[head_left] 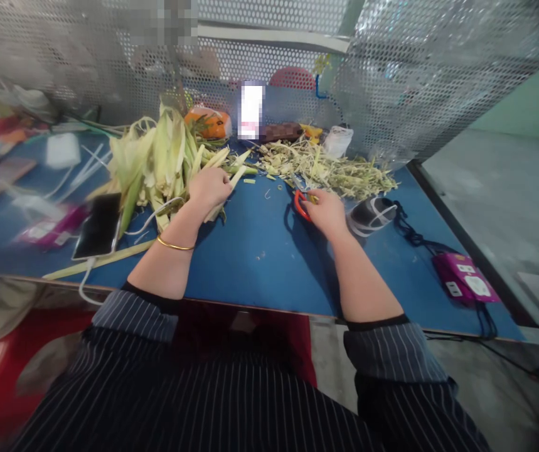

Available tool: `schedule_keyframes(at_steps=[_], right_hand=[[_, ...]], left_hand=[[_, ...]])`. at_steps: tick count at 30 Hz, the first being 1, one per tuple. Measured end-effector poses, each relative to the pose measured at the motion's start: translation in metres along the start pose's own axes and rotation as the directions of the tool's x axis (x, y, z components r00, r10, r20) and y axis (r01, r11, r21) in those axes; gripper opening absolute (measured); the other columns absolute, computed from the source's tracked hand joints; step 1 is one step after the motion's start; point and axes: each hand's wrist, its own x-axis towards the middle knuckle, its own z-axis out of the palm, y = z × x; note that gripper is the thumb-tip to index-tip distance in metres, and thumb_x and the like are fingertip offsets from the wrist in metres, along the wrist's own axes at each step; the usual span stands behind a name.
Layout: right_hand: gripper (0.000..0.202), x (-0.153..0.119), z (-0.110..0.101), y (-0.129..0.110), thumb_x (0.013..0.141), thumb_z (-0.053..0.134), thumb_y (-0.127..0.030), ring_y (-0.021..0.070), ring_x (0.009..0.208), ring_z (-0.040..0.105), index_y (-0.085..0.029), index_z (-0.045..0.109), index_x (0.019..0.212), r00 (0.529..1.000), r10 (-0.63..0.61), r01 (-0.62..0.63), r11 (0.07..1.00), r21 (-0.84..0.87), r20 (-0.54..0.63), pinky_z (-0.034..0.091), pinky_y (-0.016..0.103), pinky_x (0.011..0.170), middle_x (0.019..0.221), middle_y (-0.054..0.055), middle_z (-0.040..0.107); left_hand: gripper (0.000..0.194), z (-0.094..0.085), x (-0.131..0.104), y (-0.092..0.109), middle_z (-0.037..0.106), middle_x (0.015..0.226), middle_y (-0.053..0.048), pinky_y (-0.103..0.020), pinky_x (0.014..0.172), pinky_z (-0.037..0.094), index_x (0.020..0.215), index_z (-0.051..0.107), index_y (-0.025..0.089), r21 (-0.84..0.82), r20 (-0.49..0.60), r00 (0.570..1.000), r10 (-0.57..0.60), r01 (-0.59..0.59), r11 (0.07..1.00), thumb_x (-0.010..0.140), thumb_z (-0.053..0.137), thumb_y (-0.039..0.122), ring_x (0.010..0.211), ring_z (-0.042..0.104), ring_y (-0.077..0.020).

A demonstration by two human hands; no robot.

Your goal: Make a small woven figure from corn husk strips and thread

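Observation:
My left hand (210, 190) is closed on a pale corn husk (238, 178), whose strip sticks out past the fingers. Beside and behind that hand rises a large heap of green and yellow corn husks (168, 150). My right hand (328, 212) grips a pair of scissors by the red handle (301, 205); the blades point away from me, toward the far side of the table. Just beyond the scissors lies a long pile of cut husk scraps (330, 171). A few small trimmings lie on the blue table (260, 251) between my hands.
A phone (97, 226) with a white cable rests at the left. A dark cup-like container (373, 216) stands right of my right hand, near a purple power strip (465, 277). An orange packet (209, 122) and a perforated metal screen (288, 69) are behind.

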Motion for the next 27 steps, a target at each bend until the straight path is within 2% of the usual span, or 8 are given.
schedule_keyframes(at_steps=[4, 7, 11, 15, 17, 20, 24, 27], right_hand=[[0.044, -0.003, 0.000, 0.009, 0.089, 0.059, -0.026, 0.0381, 0.110, 0.067, -0.010, 0.067, 0.129, 0.999, -0.015, 0.009, 0.980, -0.198, -0.030, 0.051, 0.046, 0.091, 0.118, 0.022, 0.072], [0.034, -0.008, 0.002, 0.002, 0.089, 0.058, -0.023, 0.0379, 0.105, 0.066, -0.007, 0.070, 0.117, 0.991, -0.110, 0.087, 0.964, -0.251, -0.081, 0.050, 0.047, 0.086, 0.116, 0.026, 0.068], [0.021, -0.017, 0.003, -0.017, 0.091, 0.061, -0.034, 0.0246, 0.089, 0.063, -0.016, 0.071, 0.088, 0.964, -0.177, 0.222, 0.946, 0.236, -0.197, 0.050, 0.038, 0.078, 0.091, 0.012, 0.067], [0.027, -0.025, 0.006, -0.034, 0.086, 0.065, -0.038, 0.0081, 0.042, 0.037, -0.020, 0.055, 0.069, 0.952, -0.094, -0.228, 0.414, 0.881, 0.290, 0.029, 0.023, 0.041, 0.054, -0.006, 0.043], [0.023, -0.022, 0.007, -0.035, 0.081, 0.069, -0.026, 0.0062, 0.039, 0.038, -0.019, 0.052, 0.066, 0.929, -0.010, -0.362, 0.192, 0.912, 0.371, 0.027, 0.021, 0.038, 0.051, -0.008, 0.044], [0.019, -0.009, 0.003, -0.024, 0.087, 0.058, -0.016, 0.0054, 0.044, 0.048, -0.018, 0.055, 0.068, 0.917, 0.265, -0.287, -0.084, 0.954, 0.299, 0.035, 0.017, 0.040, 0.054, -0.006, 0.052], [0.020, 0.010, -0.001, -0.003, 0.097, 0.048, -0.021, 0.0039, 0.073, 0.066, -0.019, 0.061, 0.083, 0.897, 0.429, 0.014, -0.268, 0.963, 0.106, 0.052, 0.012, 0.061, 0.087, -0.001, 0.068], [0.031, 0.013, 0.002, 0.002, 0.104, 0.036, -0.034, 0.0077, 0.095, 0.070, -0.020, 0.060, 0.090, 0.914, 0.389, 0.002, -0.276, 0.961, 0.110, 0.058, 0.017, 0.076, 0.109, 0.006, 0.069]], left_hand=[[0.014, 0.002, -0.009, 0.016, 0.066, 0.068, -0.006, -0.032, 0.063, 0.048, 0.070, 0.068, 0.018, -0.682, 0.241, 0.966, 0.097, 0.098, 0.725, 0.081, 0.065, 0.025, 0.062, 0.059, -0.0153], [0.010, 0.007, -0.017, 0.028, 0.061, 0.063, -0.002, -0.027, 0.056, 0.044, 0.070, 0.067, 0.018, -0.803, 0.353, 0.927, 0.125, 0.232, 0.549, 0.079, 0.069, 0.023, 0.054, 0.052, -0.0105], [0.010, 0.018, -0.027, 0.039, 0.056, 0.058, 0.000, -0.024, 0.050, 0.034, 0.070, 0.069, 0.018, -0.825, 0.376, 0.905, 0.198, 0.229, 0.517, 0.078, 0.072, 0.023, 0.049, 0.045, -0.0076], [0.011, 0.031, -0.034, 0.044, 0.058, 0.059, 0.000, -0.025, 0.051, 0.034, 0.072, 0.073, 0.017, -0.762, 0.403, 0.871, 0.282, 0.149, 0.630, 0.078, 0.070, 0.025, 0.050, 0.047, -0.0088], [0.019, 0.036, -0.031, 0.042, 0.061, 0.061, -0.001, -0.026, 0.052, 0.036, 0.073, 0.074, 0.017, -0.719, 0.326, 0.905, 0.273, 0.050, 0.693, 0.083, 0.065, 0.031, 0.053, 0.051, -0.0109], [0.021, 0.038, -0.019, 0.033, 0.067, 0.066, -0.002, -0.027, 0.063, 0.043, 0.081, 0.074, 0.019, -0.586, -0.029, 0.986, 0.166, -0.152, 0.796, 0.090, 0.058, 0.030, 0.061, 0.059, -0.0143], [0.024, 0.028, -0.005, 0.018, 0.073, 0.101, -0.008, -0.033, 0.080, 0.047, 0.109, 0.070, 0.022, -0.548, -0.373, 0.928, 0.010, -0.229, 0.805, 0.098, 0.050, 0.030, 0.092, 0.068, -0.0198], [0.024, 0.017, -0.002, 0.009, 0.069, 0.117, -0.014, -0.041, 0.094, 0.042, 0.113, 0.069, 0.021, -0.363, -0.454, 0.891, 0.013, -0.198, 0.910, 0.096, 0.053, 0.028, 0.115, 0.060, -0.0273]])
